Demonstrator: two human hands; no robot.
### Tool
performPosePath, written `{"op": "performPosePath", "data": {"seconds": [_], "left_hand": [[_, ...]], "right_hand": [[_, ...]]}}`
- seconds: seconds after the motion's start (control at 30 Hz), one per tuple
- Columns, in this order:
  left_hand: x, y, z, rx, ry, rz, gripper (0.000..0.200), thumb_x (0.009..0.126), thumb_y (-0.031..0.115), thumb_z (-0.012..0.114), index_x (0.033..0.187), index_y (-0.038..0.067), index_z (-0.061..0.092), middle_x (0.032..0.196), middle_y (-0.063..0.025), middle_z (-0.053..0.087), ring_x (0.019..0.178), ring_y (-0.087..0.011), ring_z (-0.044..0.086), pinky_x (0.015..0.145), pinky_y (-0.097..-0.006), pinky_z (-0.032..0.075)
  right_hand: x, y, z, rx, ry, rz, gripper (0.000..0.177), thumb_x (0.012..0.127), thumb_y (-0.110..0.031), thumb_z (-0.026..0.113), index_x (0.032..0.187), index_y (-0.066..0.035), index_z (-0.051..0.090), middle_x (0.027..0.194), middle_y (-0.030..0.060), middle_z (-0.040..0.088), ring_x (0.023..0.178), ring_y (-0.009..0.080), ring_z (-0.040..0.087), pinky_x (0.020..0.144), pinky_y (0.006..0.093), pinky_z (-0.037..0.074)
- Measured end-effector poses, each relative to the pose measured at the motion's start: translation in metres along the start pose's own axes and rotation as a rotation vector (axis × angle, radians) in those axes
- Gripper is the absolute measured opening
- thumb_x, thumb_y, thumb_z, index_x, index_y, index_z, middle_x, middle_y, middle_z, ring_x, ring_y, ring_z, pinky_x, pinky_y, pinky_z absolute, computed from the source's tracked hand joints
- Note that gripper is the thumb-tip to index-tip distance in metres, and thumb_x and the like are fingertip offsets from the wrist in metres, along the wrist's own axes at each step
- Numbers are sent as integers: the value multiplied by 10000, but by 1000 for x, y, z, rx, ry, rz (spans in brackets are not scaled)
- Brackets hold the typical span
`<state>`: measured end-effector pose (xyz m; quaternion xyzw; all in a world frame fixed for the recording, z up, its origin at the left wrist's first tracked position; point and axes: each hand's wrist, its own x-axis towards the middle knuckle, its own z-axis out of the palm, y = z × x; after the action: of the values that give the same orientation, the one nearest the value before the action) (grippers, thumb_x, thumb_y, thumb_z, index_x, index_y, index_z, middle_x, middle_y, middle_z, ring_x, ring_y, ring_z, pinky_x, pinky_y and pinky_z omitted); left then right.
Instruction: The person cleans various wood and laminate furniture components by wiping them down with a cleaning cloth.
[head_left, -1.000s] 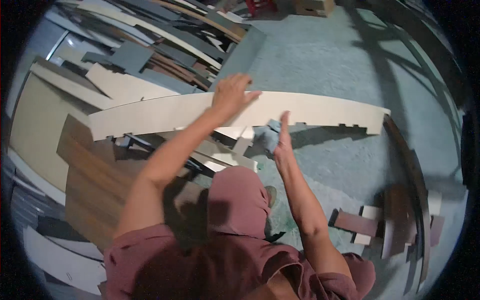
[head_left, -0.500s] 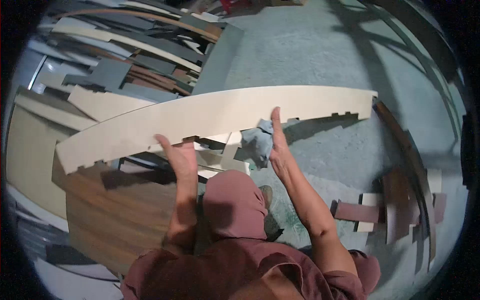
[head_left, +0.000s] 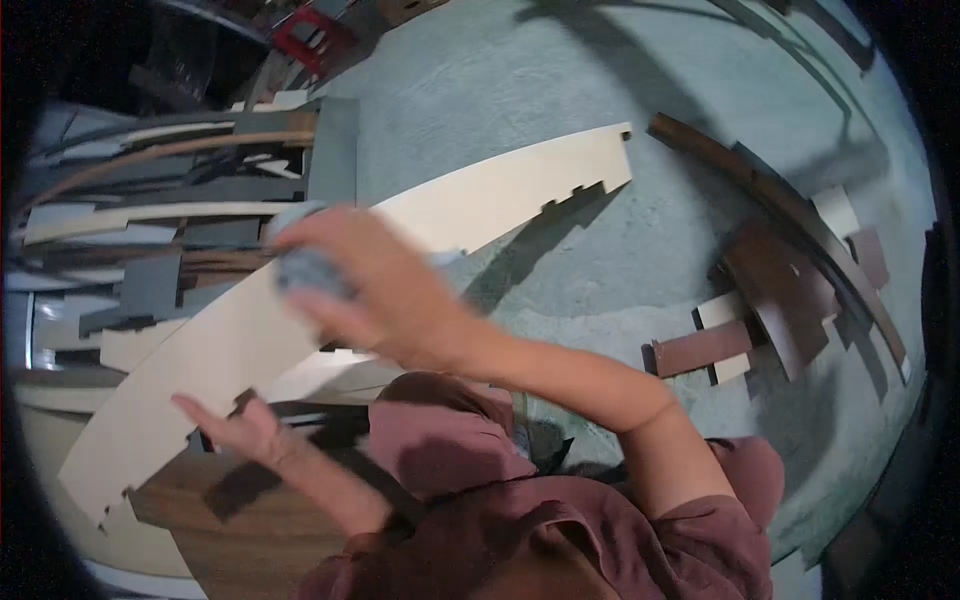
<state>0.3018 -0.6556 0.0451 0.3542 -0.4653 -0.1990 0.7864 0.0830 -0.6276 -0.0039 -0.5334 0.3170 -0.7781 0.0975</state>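
1. A long cream board [head_left: 480, 210] runs in front of a worker in a dull red top [head_left: 530, 540], its long axis slanting from near left to far right, its smooth curved edge facing away and its notched edge facing the body.

2. The right hand [head_left: 385, 285], blurred, is bent round a blue-gray rag [head_left: 315, 272] over the middle stretch of the board; whether the rag touches the surface cannot be told.

3. The left hand [head_left: 245, 430] sits at the notched edge, toward the board's left end, its thumb laid over the face; how firmly the other fingers grip cannot be told. The hands are apart, the right nearer the board's middle, the left nearer its left end.

4. Below the board's left part lies a brown wood-grain panel [head_left: 250, 525]; beyond that part, stacked offcuts [head_left: 150, 282] and, farther off, a red stool [head_left: 305, 45].

5. Past the board's right end, a curved brown strip [head_left: 780, 200] rests on the concrete floor [head_left: 450, 90], beside crossed brown and cream pieces [head_left: 780, 300].
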Motion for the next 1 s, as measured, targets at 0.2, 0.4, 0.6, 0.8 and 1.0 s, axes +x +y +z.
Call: {"op": "performPosePath", "data": {"seconds": [0.2, 0.4, 0.6, 0.8, 1.0], "left_hand": [[23, 60, 1, -114, -51, -42, 520, 802, 367, 531, 1161, 8, 423, 1176, -124, 446, 1057, -236, 435, 904, -399, 357], [18, 64, 16, -86, 23, 38, 481, 819, 360, 510, 1136, 4, 443, 1137, -111, 477, 1026, -232, 462, 887, -367, 378], [27, 53, 14, -103, 4, 103, 496, 826, 372, 491, 1153, 6, 424, 1144, -109, 474, 1043, -227, 456, 883, -364, 383], [41, 45, 5, -77, -17, 131, 504, 820, 402, 475, 1153, 27, 429, 1143, -104, 476, 1043, -235, 457, 874, -372, 394], [47, 46, 18, -104, -21, 162, 460, 820, 393, 463, 1112, 39, 475, 1113, -99, 504, 1018, -235, 481, 860, -396, 407]], "right_hand": [[-29, 36, 29, -371, 9, -196, 553, 651, -150, 608, 1173, -126, 427, 1153, 102, 426, 1100, 258, 398, 905, 497, 255], [-42, 171, -79, -666, 158, 215, 434, 782, -165, 444, 1191, -29, 395, 1187, 156, 425, 1136, 316, 358, 948, 424, 247], [-103, 287, -175, -552, 560, 682, 421, 846, -309, 404, 1096, 28, 437, 1094, 210, 468, 1011, 353, 433, 854, 385, 331], [-67, 236, -138, -771, 311, 237, 268, 820, -193, 459, 1031, -37, 515, 1006, 167, 511, 886, 321, 484, 701, 404, 374], [-15, 133, -89, -127, -106, 34, 278, 747, -132, 559, 1011, -52, 525, 978, 118, 550, 937, 271, 512, 802, 354, 391]]}}
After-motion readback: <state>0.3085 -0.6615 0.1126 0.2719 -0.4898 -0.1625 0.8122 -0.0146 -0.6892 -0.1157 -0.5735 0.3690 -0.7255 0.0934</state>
